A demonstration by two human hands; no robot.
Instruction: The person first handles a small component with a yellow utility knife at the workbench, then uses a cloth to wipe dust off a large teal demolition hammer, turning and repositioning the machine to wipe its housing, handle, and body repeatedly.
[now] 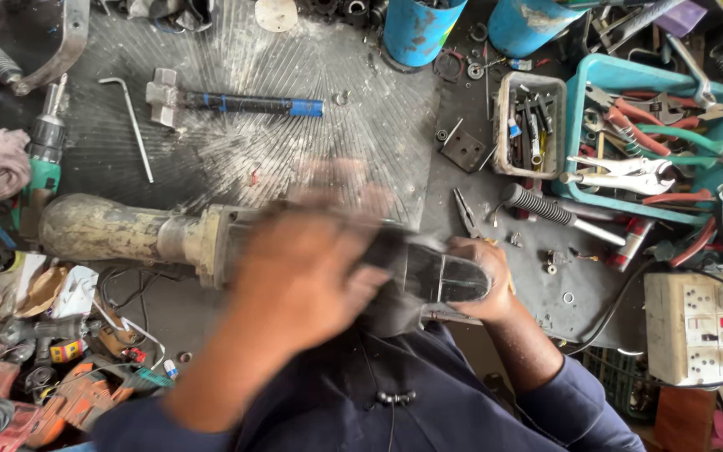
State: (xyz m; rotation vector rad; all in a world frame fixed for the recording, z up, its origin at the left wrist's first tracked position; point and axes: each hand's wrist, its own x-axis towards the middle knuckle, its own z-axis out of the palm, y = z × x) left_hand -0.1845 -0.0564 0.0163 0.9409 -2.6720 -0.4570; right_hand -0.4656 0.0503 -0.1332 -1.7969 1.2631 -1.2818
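Note:
A long, dirty yellowish power tool (127, 233) lies across the workbench, its body running left to right toward me. My left hand (303, 276) is blurred with motion and covers the tool's middle section; what it grips cannot be made out. My right hand (483, 280) holds the tool's dark end part (437, 272) close to my body. The joint between the pale body and the dark end is hidden under my left hand.
A hammer with a blue-taped handle (228, 102) and a hex key (134, 124) lie on the black mat. A teal tray of pliers (654, 134), a small bin of bits (530, 125), blue cans (420, 29), a socket strip (700, 328) and a green drill (43, 151) surround the work.

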